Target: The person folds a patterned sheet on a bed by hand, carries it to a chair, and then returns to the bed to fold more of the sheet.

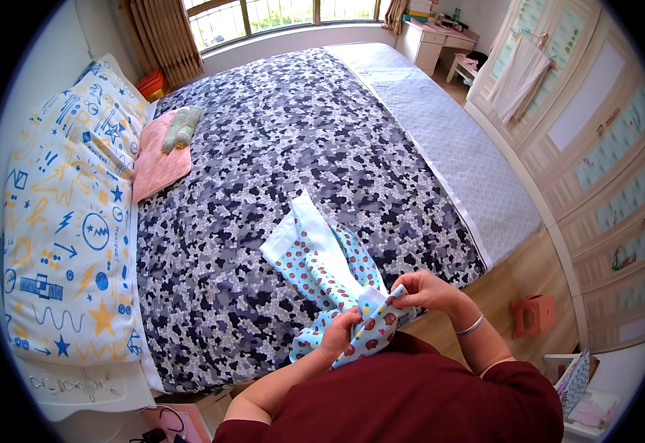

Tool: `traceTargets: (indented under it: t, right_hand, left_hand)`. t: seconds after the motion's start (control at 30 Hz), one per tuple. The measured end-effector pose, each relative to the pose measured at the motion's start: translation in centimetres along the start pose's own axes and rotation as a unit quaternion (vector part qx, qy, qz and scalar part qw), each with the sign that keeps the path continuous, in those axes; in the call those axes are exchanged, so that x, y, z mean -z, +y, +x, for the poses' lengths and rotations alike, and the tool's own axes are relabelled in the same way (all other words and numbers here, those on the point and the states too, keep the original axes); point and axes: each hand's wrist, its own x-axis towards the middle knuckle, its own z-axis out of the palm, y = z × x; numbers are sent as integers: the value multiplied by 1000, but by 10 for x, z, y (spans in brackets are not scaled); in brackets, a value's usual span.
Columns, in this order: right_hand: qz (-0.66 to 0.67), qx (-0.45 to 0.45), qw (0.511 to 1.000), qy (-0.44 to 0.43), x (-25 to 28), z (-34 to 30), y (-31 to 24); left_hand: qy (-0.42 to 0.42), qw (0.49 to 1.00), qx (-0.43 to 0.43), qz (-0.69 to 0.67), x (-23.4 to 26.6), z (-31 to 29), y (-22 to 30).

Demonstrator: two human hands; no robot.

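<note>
A light blue printed cloth piece, patterned with small red-brown figures and edged in white, lies partly on the bed and partly bunched up against my body. It looks like a small garment, but its folds hide the exact kind. My left hand is closed on its near part, thumb on top. To the right, my right hand pinches the upper edge of the same cloth between thumb and fingers, and a bracelet circles that wrist. Between my hands the fabric is gathered, with a strip of yellow and blue dots showing.
The bed carries a dark camouflage-patterned cover. A pink folded cloth with green rolled items on it lies near the patterned headboard cushion. An orange stool stands on the floor at right, before the wardrobe.
</note>
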Motion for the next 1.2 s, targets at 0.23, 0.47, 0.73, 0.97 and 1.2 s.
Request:
traceTargets:
  t: [0.23, 0.47, 0.73, 0.97, 1.2]
  right_hand:
    - [-26, 22, 999, 15, -15, 14, -2]
    - [-69, 24, 997, 17, -16, 34, 16]
    - [-181, 2, 982, -56, -20, 34, 10]
    - [-219, 151, 962, 56, -29, 30, -8]
    - [-156, 298, 928, 157, -34, 17, -50]
  left_hand:
    - [75, 983, -101, 135, 1, 4, 3]
    - [73, 981, -78, 165, -8, 1, -1]
    - [35, 976, -90, 195, -24, -23, 15]
    - [87, 864, -236, 437, 9, -27, 14]
    - [357, 626, -286, 631, 79, -43, -7]
